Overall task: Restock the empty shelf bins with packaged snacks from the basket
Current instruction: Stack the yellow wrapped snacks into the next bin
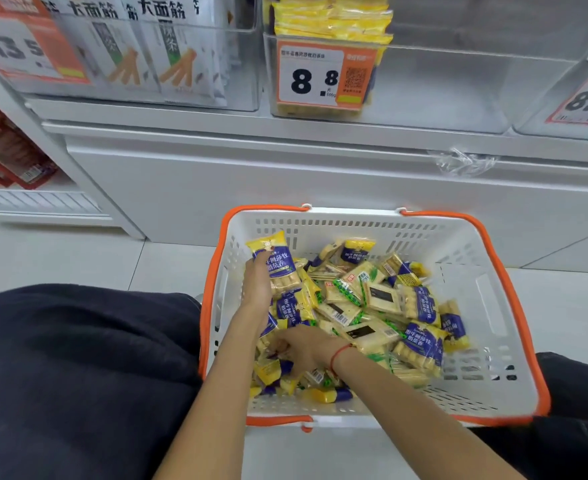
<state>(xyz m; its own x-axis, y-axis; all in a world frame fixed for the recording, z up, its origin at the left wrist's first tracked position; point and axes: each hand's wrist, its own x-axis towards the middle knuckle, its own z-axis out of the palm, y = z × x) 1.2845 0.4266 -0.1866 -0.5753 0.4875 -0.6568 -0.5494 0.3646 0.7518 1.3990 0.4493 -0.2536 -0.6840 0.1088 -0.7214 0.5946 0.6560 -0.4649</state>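
A white basket with orange handles (486, 237) stands on the floor, holding several yellow-and-blue snack packets (420, 344) mixed with pale green-trimmed ones (344, 292). My left hand (256, 285) grips one yellow-and-blue packet (278, 268) upright at the basket's left side. My right hand (303, 348) reaches across into the pile just below it, its fingers curled down around packets. Above, a clear shelf bin (459, 84) with an 8.8 price tag (308, 76) has yellow packets (334, 22) stacked at its left end only.
A bin of white stick-snack bags (154, 53) sits to the left of the 8.8 bin, and another clear bin (562, 109) lies to the right. A white cabinet front (251, 181) is behind the basket. Dark-trousered knees (78, 358) flank the basket on the tiled floor.
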